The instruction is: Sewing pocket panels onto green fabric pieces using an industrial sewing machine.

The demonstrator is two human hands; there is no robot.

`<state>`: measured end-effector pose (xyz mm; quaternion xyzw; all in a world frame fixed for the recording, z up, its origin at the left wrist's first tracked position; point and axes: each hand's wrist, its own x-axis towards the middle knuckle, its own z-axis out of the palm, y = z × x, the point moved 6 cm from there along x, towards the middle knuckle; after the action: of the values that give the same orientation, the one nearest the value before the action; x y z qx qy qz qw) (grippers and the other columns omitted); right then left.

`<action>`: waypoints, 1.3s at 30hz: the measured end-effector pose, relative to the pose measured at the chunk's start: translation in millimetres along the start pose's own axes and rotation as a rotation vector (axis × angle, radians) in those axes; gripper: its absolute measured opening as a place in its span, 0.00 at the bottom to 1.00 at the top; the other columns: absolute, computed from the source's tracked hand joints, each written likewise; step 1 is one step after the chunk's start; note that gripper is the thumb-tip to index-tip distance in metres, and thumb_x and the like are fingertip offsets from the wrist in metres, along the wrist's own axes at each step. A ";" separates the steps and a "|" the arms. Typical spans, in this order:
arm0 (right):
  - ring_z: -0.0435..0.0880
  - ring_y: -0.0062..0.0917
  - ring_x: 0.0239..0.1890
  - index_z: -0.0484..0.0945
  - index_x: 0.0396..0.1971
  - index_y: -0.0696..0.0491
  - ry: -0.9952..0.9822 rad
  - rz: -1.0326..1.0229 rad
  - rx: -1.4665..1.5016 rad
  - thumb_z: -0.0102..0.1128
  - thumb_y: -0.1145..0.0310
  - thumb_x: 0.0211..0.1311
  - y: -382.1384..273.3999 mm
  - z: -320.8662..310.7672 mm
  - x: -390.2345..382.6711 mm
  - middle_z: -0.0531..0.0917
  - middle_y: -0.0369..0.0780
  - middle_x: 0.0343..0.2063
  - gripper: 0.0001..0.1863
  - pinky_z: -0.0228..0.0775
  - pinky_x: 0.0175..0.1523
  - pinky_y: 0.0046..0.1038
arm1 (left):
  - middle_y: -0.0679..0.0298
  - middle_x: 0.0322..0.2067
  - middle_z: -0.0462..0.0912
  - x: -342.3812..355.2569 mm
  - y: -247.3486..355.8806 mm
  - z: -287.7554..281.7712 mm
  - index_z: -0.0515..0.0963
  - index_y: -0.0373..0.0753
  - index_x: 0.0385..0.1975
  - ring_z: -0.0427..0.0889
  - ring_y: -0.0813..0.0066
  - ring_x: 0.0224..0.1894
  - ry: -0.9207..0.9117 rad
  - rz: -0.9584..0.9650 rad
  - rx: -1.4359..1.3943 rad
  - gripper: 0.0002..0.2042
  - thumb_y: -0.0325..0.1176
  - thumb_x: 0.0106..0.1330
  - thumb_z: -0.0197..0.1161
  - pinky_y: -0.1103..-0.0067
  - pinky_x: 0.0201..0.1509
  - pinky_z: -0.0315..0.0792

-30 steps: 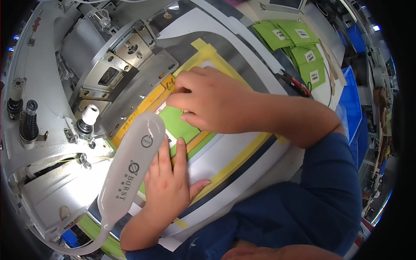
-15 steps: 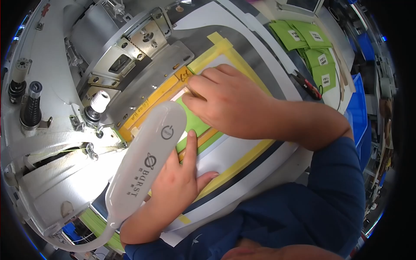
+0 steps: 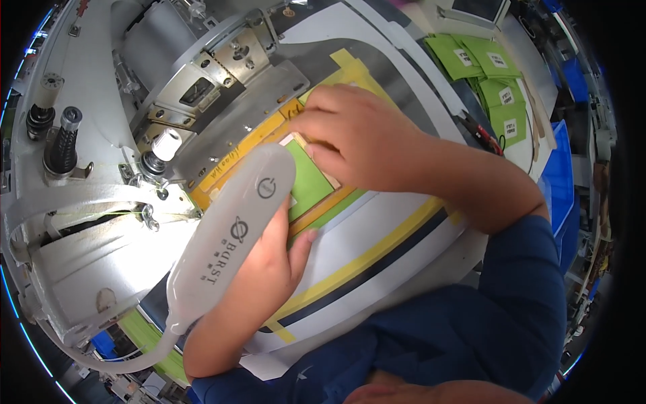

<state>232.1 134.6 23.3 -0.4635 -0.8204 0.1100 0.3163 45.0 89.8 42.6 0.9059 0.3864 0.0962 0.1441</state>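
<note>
A bright green fabric piece (image 3: 307, 180) lies flat inside a yellow-and-tan sewing template (image 3: 316, 211) beside the machine's metal plate. My right hand (image 3: 356, 138) is over the template's upper right part, fingers curled in and the fingertips close together at the fabric's edge. What they pinch, if anything, is too small to make out. My left hand (image 3: 269, 259) rests at the template's lower left, its thumb stretched along the near edge of the green material. A grey-white lamp head (image 3: 229, 236) covers its other fingers, along with part of the template.
The sewing machine (image 3: 94, 155), with thread tension knobs (image 3: 165, 145), stands at the left. Labelled green pouches (image 3: 501, 94) lie at the far right, near red-handled snippers (image 3: 481, 131) and a blue tray (image 3: 558, 168). Yellow tape (image 3: 363, 266) borders the white sheet (image 3: 343, 252).
My left hand has drawn back left and down, its fingers going behind the lamp. My right hand has shifted slightly up, uncovering more of the green fabric. The whole view has moved a little.
</note>
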 end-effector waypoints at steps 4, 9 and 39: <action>0.83 0.41 0.45 0.83 0.34 0.55 0.045 0.125 0.100 0.65 0.69 0.63 17.1 -9.3 0.1 0.81 0.43 0.38 0.06 0.76 0.51 0.42 | 0.44 0.45 0.82 29.9 0.2 -4.6 0.78 0.31 0.50 0.82 0.40 0.48 -0.007 -0.182 0.036 0.12 0.26 0.69 0.68 0.57 0.53 0.76; 0.83 0.41 0.46 0.83 0.36 0.57 0.034 0.114 0.140 0.65 0.67 0.63 17.8 -3.2 -2.3 0.81 0.44 0.39 0.09 0.77 0.52 0.42 | 0.44 0.39 0.81 28.3 -9.8 5.1 0.76 0.32 0.44 0.81 0.39 0.43 -0.058 -0.335 0.050 0.08 0.26 0.71 0.66 0.55 0.49 0.75; 0.83 0.44 0.34 0.78 0.30 0.53 -0.015 0.210 0.037 0.68 0.69 0.62 3.7 19.7 9.0 0.83 0.42 0.28 0.07 0.74 0.38 0.44 | 0.54 0.48 0.77 25.0 3.5 11.4 0.77 0.36 0.69 0.77 0.53 0.50 -0.002 -0.073 0.091 0.37 0.50 0.62 0.76 0.61 0.55 0.69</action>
<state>219.2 146.3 10.0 -0.5403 -0.7674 0.1614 0.3053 67.7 103.6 34.5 0.8968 0.4232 0.0723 0.1066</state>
